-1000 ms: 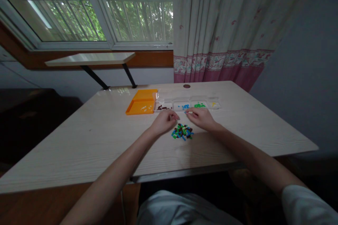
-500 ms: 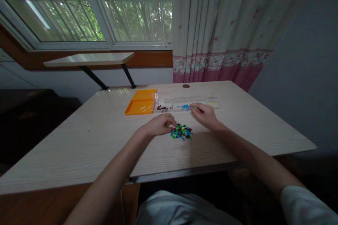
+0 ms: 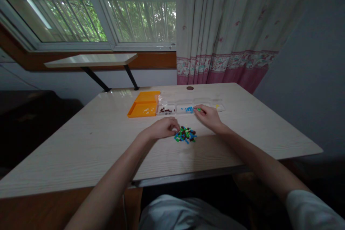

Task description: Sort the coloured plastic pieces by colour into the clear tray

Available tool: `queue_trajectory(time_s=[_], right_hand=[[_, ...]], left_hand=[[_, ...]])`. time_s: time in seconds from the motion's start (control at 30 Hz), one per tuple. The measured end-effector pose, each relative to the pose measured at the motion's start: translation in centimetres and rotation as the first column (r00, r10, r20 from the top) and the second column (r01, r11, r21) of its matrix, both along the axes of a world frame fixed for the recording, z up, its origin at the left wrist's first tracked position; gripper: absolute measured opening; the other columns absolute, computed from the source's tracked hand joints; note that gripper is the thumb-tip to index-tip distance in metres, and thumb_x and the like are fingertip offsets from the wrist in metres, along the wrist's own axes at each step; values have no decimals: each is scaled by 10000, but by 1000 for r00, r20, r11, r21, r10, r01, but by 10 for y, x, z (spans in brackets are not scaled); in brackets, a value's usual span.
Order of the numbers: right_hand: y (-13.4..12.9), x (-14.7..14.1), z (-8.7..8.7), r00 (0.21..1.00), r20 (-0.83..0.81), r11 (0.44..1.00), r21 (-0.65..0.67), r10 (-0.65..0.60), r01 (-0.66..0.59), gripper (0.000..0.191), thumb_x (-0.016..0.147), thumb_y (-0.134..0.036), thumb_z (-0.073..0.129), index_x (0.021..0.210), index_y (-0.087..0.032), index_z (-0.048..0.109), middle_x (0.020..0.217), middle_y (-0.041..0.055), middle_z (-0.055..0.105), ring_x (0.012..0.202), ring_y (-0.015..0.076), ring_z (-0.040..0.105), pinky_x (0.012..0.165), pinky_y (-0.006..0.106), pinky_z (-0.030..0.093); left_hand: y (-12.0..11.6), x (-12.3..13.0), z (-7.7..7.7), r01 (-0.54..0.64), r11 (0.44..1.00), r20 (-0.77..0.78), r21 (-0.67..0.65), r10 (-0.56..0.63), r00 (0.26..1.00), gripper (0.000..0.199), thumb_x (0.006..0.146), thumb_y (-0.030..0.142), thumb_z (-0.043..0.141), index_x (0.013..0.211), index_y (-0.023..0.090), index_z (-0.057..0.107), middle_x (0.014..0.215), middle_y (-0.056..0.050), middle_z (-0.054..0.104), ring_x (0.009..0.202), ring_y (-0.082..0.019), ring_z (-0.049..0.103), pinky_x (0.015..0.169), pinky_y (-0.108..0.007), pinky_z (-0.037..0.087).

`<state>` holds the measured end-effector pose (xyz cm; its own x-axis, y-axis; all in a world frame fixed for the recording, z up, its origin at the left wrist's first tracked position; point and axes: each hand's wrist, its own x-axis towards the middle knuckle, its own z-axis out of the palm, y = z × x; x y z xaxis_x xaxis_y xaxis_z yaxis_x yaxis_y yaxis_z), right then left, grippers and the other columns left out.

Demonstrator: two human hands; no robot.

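Observation:
A mixed pile of small green, blue, brown and pale pieces [image 3: 185, 134] lies on the table. My left hand [image 3: 165, 127] rests at the pile's left edge, its fingers curled together; whatever is between them is too small to name. Beyond the pile, my right hand [image 3: 208, 115] is over the clear boxes with thumb and fingertips pinched, beside blue pieces [image 3: 189, 109] and green pieces [image 3: 198, 109]. Brown pieces [image 3: 165, 110] lie in the clear compartment to the left, and a few yellow ones [image 3: 217, 106] in the one at the far right.
An open orange case [image 3: 134, 109] with white pieces stands left of the clear boxes on the wooden table [image 3: 94, 151]. A raised shelf [image 3: 93, 60] is at the back left. A round brown disc [image 3: 190, 88] sits near the back edge.
Both hands have stayed almost where they were. My right hand's fingers have shifted slightly, and the green pieces beside them show a little more clearly.

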<state>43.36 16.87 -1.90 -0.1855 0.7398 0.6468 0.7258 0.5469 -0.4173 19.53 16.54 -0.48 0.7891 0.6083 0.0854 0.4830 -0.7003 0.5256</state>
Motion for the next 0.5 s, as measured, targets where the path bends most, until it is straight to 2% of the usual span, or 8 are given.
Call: queue_trajectory(time_s=[0.27, 0.5], right_hand=[[11, 4, -6, 989, 38, 988, -51, -144, 146, 234, 800, -353, 503, 864, -202, 670, 520, -23, 535, 490, 110, 478, 516, 213, 319], [18, 0, -9, 975, 70, 972, -89, -212, 217, 242, 797, -368, 501, 857, -216, 680, 527, -20, 555, 493, 114, 493, 513, 215, 309]], left_hand=[[0, 0, -1, 19, 1000, 24, -2, -19, 1000, 145, 712, 128, 557, 804, 146, 667, 810, -51, 626, 778, -136, 548, 726, -223, 419], [-1, 3, 0, -100, 995, 134, -5, 100, 986, 145, 758, 191, 544, 808, 128, 665, 783, -60, 625, 730, -130, 539, 676, -217, 414]])
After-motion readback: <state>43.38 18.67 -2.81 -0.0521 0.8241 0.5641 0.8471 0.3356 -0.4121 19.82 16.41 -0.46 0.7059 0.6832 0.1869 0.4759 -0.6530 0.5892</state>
